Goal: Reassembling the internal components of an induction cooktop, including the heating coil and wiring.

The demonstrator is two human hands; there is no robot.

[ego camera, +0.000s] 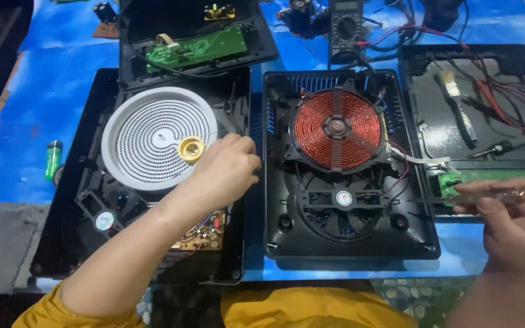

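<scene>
On a blue bench (50, 91), two opened black cookers side by side. In the left cooker (92, 243), a white round heater (147, 136) with rows of dots, a yellow ring (191, 149) at its 3 o'clock edge. Left hand (223, 173) resting at that same edge, fingers (241, 149) curled down at the heater's rim just right of the yellow ring; whether gripping anything, cannot tell. At 7 o'clock of the heater, a small fan (104, 220); at 5 o'clock, partly under the forearm, a brown board (205, 234). At 12 o'clock, a raised black lid (195, 36) with a green board (199, 45) inside.

In the right cooker (347, 243), a red copper coil (337, 129) up top, a black fan (344, 199) directly at 6 o'clock of it. At 3 o'clock of that cooker, a third black shell (432, 130) holding a brush (457, 106), red wires (505, 91) and a soldering iron (511, 144), with a second green board (457, 179) at its lower edge.

Right hand (514, 222) at the frame's 4 o'clock, fingers pinched closed around a clear-handled screwdriver (487, 196), lying level, tip toward 9 o'clock, over the second green board.

At 12 o'clock of the coil, a multimeter (346, 24). At the bench's 9 o'clock side, a green lighter (53, 158) well apart from the left cooker. Along the bottom edge, yellow sleeves (293, 313).
</scene>
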